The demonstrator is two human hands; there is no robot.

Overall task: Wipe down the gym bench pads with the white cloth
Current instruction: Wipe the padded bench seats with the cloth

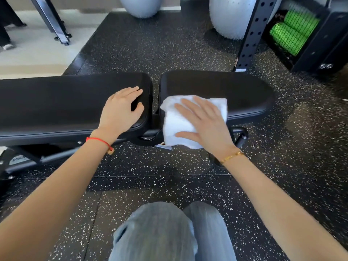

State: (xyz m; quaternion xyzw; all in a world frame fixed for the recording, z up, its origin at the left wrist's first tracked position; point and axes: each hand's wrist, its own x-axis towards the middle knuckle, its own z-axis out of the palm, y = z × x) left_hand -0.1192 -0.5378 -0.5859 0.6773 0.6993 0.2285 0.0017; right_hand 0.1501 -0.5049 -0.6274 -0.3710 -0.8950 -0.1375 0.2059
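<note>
Cloth: white cloth (180, 121) lies on the near left corner of the short seat pad (226, 89), draped over the pad's front edge and hanging a little below it.
Right hand: right hand (205, 123) lies flat on the cloth, fingers (190, 112) straight and spread, thumb out along the hanging part; it presses the cloth to the pad and grips nothing. A gold bracelet (231, 156) sits at the wrist.
Left hand: left hand (120, 110) rests on the right end of the long back pad (66, 98), fingers lightly bent with the tips on the pad, holding nothing. A red string bracelet (99, 141) circles the wrist.
Pads: both are black and lie end to end with a narrow gap between them, the two hands either side of that gap.
Floor: black speckled rubber floor (150, 178) under the bench frame.
Background: two grey exercise balls (231, 16), a black perforated rack upright (252, 32), green rollers (293, 32) in a black box.
</note>
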